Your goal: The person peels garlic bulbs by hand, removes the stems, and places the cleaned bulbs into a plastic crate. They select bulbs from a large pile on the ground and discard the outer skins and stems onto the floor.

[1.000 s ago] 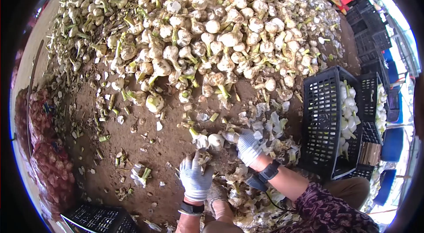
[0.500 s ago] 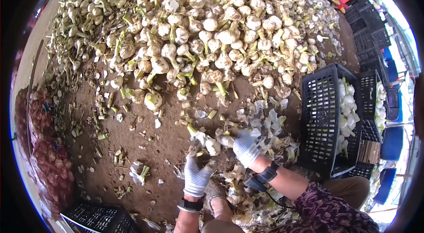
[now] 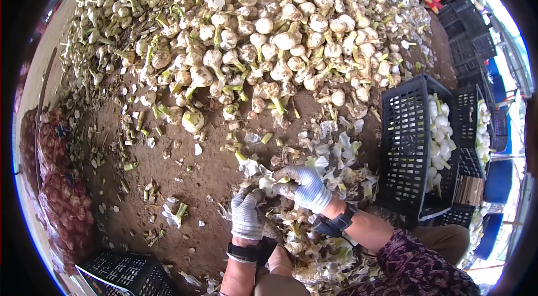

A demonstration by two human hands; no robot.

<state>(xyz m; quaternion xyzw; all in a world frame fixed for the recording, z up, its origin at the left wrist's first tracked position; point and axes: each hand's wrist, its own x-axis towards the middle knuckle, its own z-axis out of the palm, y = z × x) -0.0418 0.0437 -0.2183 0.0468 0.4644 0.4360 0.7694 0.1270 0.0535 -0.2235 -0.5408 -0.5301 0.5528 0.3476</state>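
Observation:
A white garlic bulb (image 3: pixel 267 185) is held between my two gloved hands, low over the dirt floor in the head view. My left hand (image 3: pixel 247 214), in a striped white glove with grey fingers, is closed against the bulb's left side. On the other side, my right hand (image 3: pixel 311 188) has its fingers wrapped at the bulb, close to a short green stem end. Fingertips partly cover the bulb. Just beyond it lies a piece of white peeled skin with a green stalk (image 3: pixel 246 165).
A large heap of untrimmed garlic (image 3: pixel 263 44) spreads ahead. To the right, a black crate (image 3: pixel 406 144) holds cleaned white bulbs. Loose skins (image 3: pixel 314 240) litter the floor near my legs. Red net sacks (image 3: pixel 64 206) and another black crate (image 3: pixel 126 273) are at left.
My hands have come together round the garlic bulb. My left hand has turned and its fingers have curled in; my right hand's fingers have closed further over the bulb.

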